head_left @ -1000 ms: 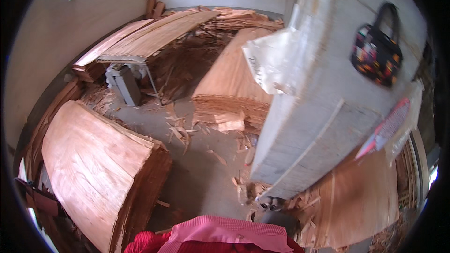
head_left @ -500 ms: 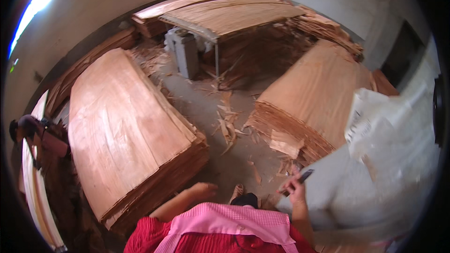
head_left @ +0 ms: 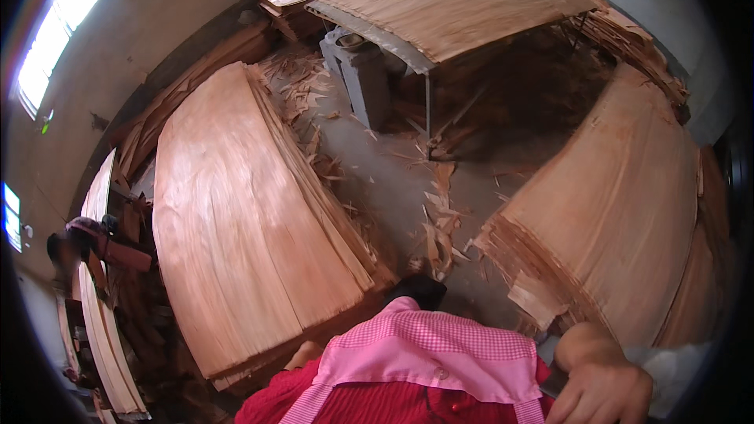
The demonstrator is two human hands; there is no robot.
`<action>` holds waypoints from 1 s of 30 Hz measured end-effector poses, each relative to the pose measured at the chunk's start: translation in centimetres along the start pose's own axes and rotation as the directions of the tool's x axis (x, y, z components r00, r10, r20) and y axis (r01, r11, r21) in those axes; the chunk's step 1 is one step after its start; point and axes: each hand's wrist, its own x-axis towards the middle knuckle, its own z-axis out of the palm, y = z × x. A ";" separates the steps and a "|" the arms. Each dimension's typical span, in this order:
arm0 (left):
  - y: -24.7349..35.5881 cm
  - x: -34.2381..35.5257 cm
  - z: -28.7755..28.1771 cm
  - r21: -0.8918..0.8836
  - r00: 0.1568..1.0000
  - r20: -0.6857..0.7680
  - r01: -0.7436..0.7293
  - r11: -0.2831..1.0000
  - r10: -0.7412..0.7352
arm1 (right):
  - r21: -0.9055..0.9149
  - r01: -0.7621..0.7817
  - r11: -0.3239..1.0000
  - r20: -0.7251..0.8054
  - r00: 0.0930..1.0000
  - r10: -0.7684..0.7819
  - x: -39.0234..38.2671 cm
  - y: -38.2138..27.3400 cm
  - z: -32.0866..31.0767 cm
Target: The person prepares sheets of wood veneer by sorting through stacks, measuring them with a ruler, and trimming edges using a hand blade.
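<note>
My right hand (head_left: 603,385) is low at the right, its back turned up and its fingers bent. A dark, flat, narrow tool (head_left: 554,381) shows beside the fingers, partly hidden by the hand and the pink apron; its exact kind is unclear. Of my left arm only a bit of skin (head_left: 304,355) shows between the red sleeve and the left veneer stack; the fingers are hidden. That left stack of thin wood veneer sheets (head_left: 251,228) is nearest to it. Just beyond my right hand lies another veneer stack (head_left: 620,204), with a loose torn piece (head_left: 539,298) at its near corner.
Ahead stands a metal-legged table (head_left: 430,110) bearing veneer sheets (head_left: 455,8), with a grey box-like unit (head_left: 360,78) at its left leg. Veneer scraps (head_left: 441,224) litter the floor between the stacks. Another person (head_left: 110,247) bends by upright sheets at far left.
My view has turned to the right and forward. My right hand has come down and nearer with the dark tool; my left hand has drawn back behind the sleeve. The white plastic sheeting has mostly left view.
</note>
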 end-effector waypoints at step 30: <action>81.6 37.5 -63.2 0.355 0.616 0.066 -0.750 0.558 0.785 | -0.712 -0.048 0.701 -0.178 0.977 -0.114 -18.1 -27.6 -61.9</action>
